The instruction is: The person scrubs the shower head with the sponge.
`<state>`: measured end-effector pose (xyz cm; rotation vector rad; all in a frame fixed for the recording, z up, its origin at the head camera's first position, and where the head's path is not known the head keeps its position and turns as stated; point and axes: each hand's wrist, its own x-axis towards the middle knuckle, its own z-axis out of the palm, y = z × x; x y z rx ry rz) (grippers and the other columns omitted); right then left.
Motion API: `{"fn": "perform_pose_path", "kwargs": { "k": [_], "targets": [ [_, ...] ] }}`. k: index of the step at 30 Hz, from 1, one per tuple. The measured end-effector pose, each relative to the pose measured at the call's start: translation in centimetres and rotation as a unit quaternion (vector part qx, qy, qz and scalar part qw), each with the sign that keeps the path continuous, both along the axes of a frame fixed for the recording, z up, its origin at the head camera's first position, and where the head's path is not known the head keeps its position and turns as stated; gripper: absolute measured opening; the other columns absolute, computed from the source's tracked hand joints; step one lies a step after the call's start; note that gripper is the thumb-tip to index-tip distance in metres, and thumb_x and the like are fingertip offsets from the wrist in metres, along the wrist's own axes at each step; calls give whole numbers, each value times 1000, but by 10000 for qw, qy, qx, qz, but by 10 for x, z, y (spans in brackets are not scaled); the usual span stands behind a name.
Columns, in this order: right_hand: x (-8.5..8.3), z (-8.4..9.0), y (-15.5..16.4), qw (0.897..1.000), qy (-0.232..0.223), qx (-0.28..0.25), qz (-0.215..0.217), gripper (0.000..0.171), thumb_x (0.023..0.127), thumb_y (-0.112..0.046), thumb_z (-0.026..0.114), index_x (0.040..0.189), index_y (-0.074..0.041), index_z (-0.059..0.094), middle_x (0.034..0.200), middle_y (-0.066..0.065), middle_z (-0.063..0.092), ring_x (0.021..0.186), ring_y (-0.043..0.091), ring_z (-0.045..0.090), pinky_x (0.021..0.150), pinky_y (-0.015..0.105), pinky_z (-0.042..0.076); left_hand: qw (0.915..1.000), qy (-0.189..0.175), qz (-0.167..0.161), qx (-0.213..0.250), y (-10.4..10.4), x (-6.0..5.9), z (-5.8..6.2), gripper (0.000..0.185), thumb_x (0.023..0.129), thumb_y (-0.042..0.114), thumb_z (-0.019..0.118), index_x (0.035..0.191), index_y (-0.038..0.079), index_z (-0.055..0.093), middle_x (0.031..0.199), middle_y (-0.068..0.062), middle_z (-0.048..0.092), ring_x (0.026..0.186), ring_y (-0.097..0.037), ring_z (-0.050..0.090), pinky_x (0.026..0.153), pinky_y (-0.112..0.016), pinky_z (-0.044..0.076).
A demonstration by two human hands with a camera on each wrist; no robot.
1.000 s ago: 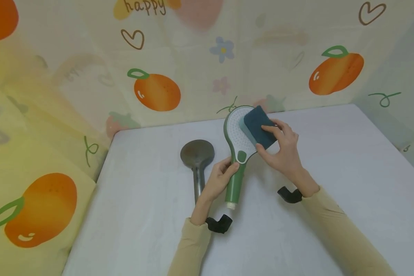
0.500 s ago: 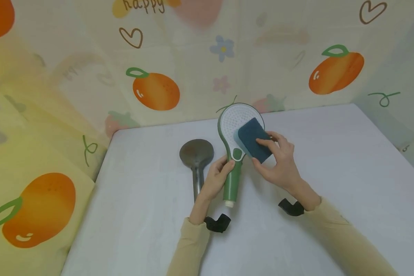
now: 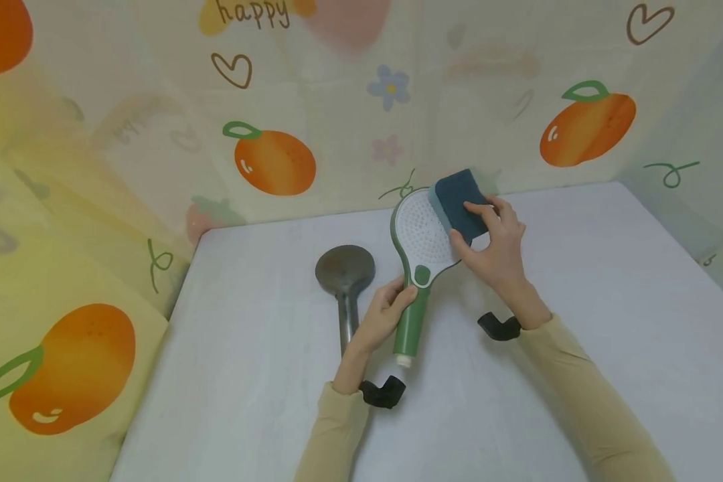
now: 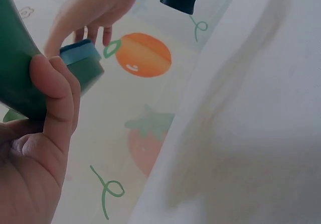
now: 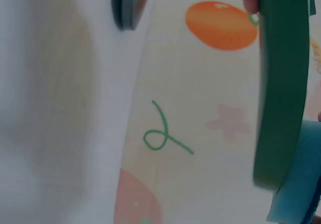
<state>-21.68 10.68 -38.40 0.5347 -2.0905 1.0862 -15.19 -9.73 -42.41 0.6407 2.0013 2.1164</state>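
My left hand (image 3: 384,318) grips the green handle of a shower head (image 3: 420,231), just under its button, and holds it up with the white nozzle face toward the head camera. Between thumb and fingers my right hand (image 3: 497,251) pinches a blue sponge (image 3: 462,201) with a dark top layer. The sponge lies against the upper right of the nozzle face and covers part of it. In the right wrist view the sponge's light-blue side (image 5: 298,179) meets the shower head's green rim (image 5: 283,88). The left wrist view shows my left fingers (image 4: 59,93) around the green handle.
A second, dark grey shower head (image 3: 345,269) lies on the white table (image 3: 247,375), left of my left hand, its handle partly behind the left wrist. Black wrist mounts (image 3: 383,392) sit on both wrists. A printed cloth (image 3: 337,100) hangs behind the table.
The sponge first slid down toward the lower right of the nozzle face, then went back up to its upper right edge. The shower head shifted slightly left and returned.
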Motion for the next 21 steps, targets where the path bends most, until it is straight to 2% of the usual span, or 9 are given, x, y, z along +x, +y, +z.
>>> {"fn": "perform_pose_path", "kwargs": {
  "k": [4,6,9,11,15,21],
  "targets": [
    [7,1,-11,9985,152,205,489,42,72,-17,72,110,-2,63,122,24,49,106,37,46,75,53,22,9998,169,-84,-62,0,1,-3,41,99,20,41,129,-9,44,93,-18,58,74,-11,56,65,-24,48],
    [15,2,-16,9957,227,392,813,41,72,-17,71,110,-3,63,122,24,49,106,38,47,75,54,23,9996,222,-130,-83,0,0,-3,42,100,21,40,129,-9,44,95,-21,58,75,-11,55,65,-25,47],
    [25,2,-20,9900,234,619,1244,42,71,-17,71,110,-3,63,123,24,48,111,38,45,79,55,23,9997,194,-78,-115,0,0,-2,36,101,15,37,125,-10,46,94,-20,57,74,-10,55,65,-24,47],
    [27,3,-19,9874,291,749,1363,42,71,-18,70,110,-4,63,124,23,48,115,37,44,79,55,22,9998,145,-50,-127,-1,0,-1,32,100,8,35,123,-11,46,93,-19,57,73,-10,55,65,-24,47],
    [20,4,-9,9900,450,742,1113,42,71,-19,71,110,-4,64,123,22,50,115,35,45,77,54,22,9999,73,-76,-53,0,0,1,33,99,1,33,125,-14,43,94,-25,56,73,-10,55,65,-24,47],
    [5,3,7,9988,258,370,191,41,73,-16,71,110,-1,63,122,24,50,104,39,47,76,53,20,9999,9,-148,32,4,2,0,37,100,6,34,131,-13,40,103,-34,55,77,-9,57,67,-23,48]
  ]
}}
